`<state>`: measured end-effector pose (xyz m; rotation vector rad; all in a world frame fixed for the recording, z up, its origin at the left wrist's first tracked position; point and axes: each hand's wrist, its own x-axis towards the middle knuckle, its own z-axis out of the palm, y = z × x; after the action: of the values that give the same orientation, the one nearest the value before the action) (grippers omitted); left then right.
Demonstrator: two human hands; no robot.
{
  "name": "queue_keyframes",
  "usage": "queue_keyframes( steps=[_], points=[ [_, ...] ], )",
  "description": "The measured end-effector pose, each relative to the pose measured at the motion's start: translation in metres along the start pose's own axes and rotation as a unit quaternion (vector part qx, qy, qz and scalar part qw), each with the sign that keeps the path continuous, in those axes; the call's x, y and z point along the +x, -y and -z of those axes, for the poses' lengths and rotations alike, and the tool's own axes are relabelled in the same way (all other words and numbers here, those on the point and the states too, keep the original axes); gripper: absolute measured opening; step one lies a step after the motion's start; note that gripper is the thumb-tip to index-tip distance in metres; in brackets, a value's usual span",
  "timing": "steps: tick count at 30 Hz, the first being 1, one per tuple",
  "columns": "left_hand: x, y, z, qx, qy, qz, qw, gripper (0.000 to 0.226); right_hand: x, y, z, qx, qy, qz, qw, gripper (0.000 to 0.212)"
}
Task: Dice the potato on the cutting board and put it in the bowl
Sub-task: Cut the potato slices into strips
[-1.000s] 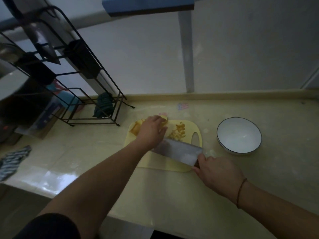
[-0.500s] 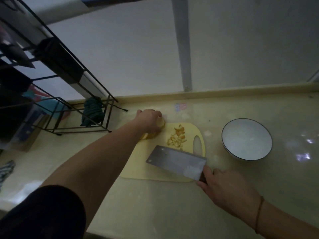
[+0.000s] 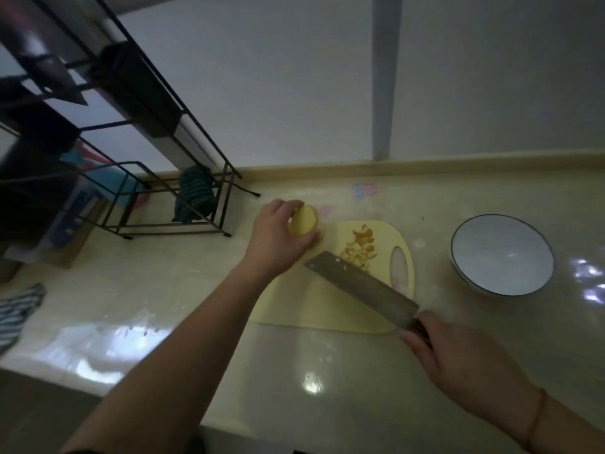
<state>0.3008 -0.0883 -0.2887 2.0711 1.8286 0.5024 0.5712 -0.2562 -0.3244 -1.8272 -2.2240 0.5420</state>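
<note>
A dim kitchen: a glossy cream countertop [image 3: 327, 381] runs along a pale wall, with light patches glinting on its surface. From the head view, a yellow cutting board [image 3: 330, 309] lies near the middle of the counter, its oval handle hole toward 3 o'clock.

The left hand [image 3: 278, 237] reaches in from 7 o'clock and grips a piece of potato [image 3: 302, 220] at the board's 10 o'clock corner, fingers curled round it, its pale cut face turned up toward the camera. Whether the potato rests on the board or is lifted just off it cannot be told.

A small heap of potato bits [image 3: 360, 245] lies on the board at about 1 o'clock, near the handle hole.

The right hand [image 3: 458, 362] comes in from 4 o'clock, its fingers wrapped round the handle of a cleaver [image 3: 360, 288]. The broad blade lies slantwise over the board, its far end pointing to 10 o'clock, just beside the heap of bits.

A white bowl [image 3: 502, 255] with a dark rim stands on the counter at 3 o'clock from the board, apart from it.

At 9 to 10 o'clock stands a black wire rack [image 3: 137, 132] with a dark cloth [image 3: 194, 194] hanging at its foot. A striped towel [image 3: 16, 309] lies at the counter's left edge.
</note>
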Motion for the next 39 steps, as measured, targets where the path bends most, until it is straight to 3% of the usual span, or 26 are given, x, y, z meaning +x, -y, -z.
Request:
queue_keyframes(
  steps=[3,6,8,11,15,17,18,20,21,23,25,30,39],
  points=[
    [-0.044,0.019,-0.004,-0.02,-0.046,0.065,0.997,0.058,-0.001,0.014,0.003,0.165,0.052,-0.049,0.984,0.048],
    [-0.066,0.032,-0.02,-0.045,-0.076,0.122,0.989,0.056,-0.001,0.028,0.007,0.223,0.051,-0.076,0.971,0.047],
    [-0.07,0.035,-0.03,-0.028,-0.068,0.152,0.986,0.055,-0.003,0.031,0.008,0.228,0.037,-0.089,0.969,0.048],
    [-0.074,0.028,-0.049,0.08,0.003,0.137,0.987,0.059,-0.005,0.03,0.015,0.206,0.02,-0.111,0.972,0.047],
    [-0.076,0.015,-0.067,0.077,0.041,0.106,0.991,0.064,-0.005,0.028,0.018,0.053,0.01,-0.102,0.993,0.04],
    [-0.08,0.018,-0.069,-0.007,-0.013,0.107,0.994,0.058,-0.003,0.024,0.014,-0.03,-0.013,-0.066,0.997,0.038],
    [-0.085,0.02,-0.069,-0.072,-0.086,0.087,0.99,0.048,-0.003,0.022,0.011,-0.053,-0.021,-0.05,0.997,0.04],
    [-0.094,0.02,-0.066,-0.129,-0.226,-0.012,0.965,0.029,-0.004,0.02,0.005,-0.09,-0.021,-0.026,0.995,0.048],
    [-0.095,0.017,-0.063,-0.119,-0.24,-0.074,0.961,0.023,-0.004,0.018,0.002,-0.103,-0.024,-0.016,0.994,0.051],
    [-0.092,0.007,-0.058,-0.058,-0.174,-0.183,0.966,0.017,-0.004,0.015,-0.003,-0.124,-0.042,0.006,0.991,0.051],
    [-0.083,-0.004,-0.056,0.007,-0.088,-0.214,0.973,0.024,-0.004,0.016,-0.004,-0.141,-0.055,0.018,0.988,0.051],
    [-0.065,-0.014,-0.059,0.075,0.055,-0.165,0.982,0.058,0.0,0.014,-0.006,-0.154,-0.078,0.04,0.984,0.051],
    [-0.04,-0.029,-0.06,0.064,0.146,-0.16,0.974,0.079,0.004,0.012,-0.007,-0.162,-0.069,0.056,0.983,0.053]
  ],
)
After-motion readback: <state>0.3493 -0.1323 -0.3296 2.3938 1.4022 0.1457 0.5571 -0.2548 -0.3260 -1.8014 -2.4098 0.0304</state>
